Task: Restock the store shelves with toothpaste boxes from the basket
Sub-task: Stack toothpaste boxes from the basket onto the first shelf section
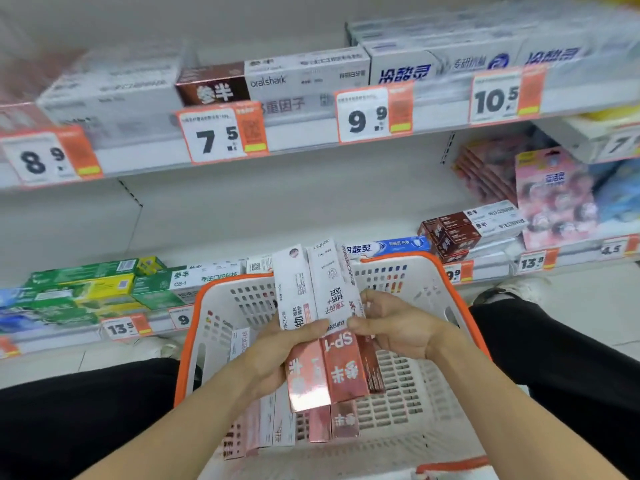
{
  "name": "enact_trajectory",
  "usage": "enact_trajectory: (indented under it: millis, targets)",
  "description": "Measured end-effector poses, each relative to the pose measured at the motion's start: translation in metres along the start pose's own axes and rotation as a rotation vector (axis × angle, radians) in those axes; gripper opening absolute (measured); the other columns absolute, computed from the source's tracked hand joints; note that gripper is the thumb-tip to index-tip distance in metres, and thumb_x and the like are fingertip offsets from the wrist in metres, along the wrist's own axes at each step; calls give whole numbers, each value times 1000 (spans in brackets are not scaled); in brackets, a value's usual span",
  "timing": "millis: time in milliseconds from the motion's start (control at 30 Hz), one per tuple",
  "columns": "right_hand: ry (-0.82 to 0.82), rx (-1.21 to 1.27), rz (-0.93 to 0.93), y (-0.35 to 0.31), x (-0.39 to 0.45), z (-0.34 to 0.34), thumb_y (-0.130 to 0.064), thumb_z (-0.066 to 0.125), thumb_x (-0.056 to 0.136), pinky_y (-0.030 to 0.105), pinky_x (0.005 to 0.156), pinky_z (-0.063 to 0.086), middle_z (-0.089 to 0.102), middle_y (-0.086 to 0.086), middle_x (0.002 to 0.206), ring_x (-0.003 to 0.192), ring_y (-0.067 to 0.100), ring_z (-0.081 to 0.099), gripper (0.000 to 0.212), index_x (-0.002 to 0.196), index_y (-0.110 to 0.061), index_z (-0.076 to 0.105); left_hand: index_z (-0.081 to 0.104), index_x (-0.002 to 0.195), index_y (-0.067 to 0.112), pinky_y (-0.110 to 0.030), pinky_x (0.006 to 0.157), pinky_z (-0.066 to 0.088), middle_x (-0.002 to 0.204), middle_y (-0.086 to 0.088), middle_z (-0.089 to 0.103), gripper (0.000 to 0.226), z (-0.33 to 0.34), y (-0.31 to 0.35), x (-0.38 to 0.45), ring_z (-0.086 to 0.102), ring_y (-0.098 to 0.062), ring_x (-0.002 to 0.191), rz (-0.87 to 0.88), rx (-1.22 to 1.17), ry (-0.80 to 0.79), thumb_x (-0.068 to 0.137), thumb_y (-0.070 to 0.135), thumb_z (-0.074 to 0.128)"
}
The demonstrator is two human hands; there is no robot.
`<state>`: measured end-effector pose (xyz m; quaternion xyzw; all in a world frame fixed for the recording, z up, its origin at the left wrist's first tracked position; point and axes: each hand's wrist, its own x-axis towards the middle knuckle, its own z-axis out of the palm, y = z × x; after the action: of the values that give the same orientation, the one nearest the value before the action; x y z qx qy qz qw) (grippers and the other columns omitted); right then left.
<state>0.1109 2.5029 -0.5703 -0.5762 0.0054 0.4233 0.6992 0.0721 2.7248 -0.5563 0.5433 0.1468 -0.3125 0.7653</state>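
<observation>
Both hands, left hand [277, 344] and right hand [394, 327], clasp a fanned bundle of toothpaste boxes [325, 327] above the basket [433, 271], likely squaring them for shelving.

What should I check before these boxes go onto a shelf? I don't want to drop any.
1. Left hand grips the bundle of toothpaste boxes: ok.
2. Right hand grips the bundle from the other side: ok.
3. Bundle lifted above the basket: ok.
4. Boxes squared up: not ok, their ends are staggered.
5. Free space on the middle shelf behind the bundle: ok.
6. Which price tag matches these boxes: cannot tell.
</observation>
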Motion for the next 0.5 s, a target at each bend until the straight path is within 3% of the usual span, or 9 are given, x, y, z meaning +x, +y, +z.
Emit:
enact_trajectory:
  millis: [133,267,333,500]
  targets:
    - [73,-64,-92,-18,-2,9,-40,99,48,52,93,55,70,15,122,112,34,68,108,136,-11,44,60,131,13,-47,91,57,123,-16,70,52,-1,18,-8,68,-37,112,28,55,-1,83,10,77]
    - [-32,1,-162,-31,-8,20,-18,84,76,45,89,55,66,15,130,118,34,64,74,140,-18,48,60,133,11,-53,103,49,125,-15,69,64,-5,33,-17,66,-36,115,14,107,-23,73,16,82]
    - [-71,43,-193,-34,-8,26,-20,75,85,42,90,55,64,14,134,120,33,63,61,140,-13,50,63,131,11,-54,104,48,124,-16,69,60,-4,39,-21,66,-36,115,-29,82,-38,75,16,83]
    - [-85,71,-178,-40,-6,39,-34,86,75,44,97,52,61,15,137,126,35,58,79,141,-11,49,69,121,5,-53,105,47,119,-22,70,46,-14,53,-37,63,-43,117,-77,75,-27,76,10,77]
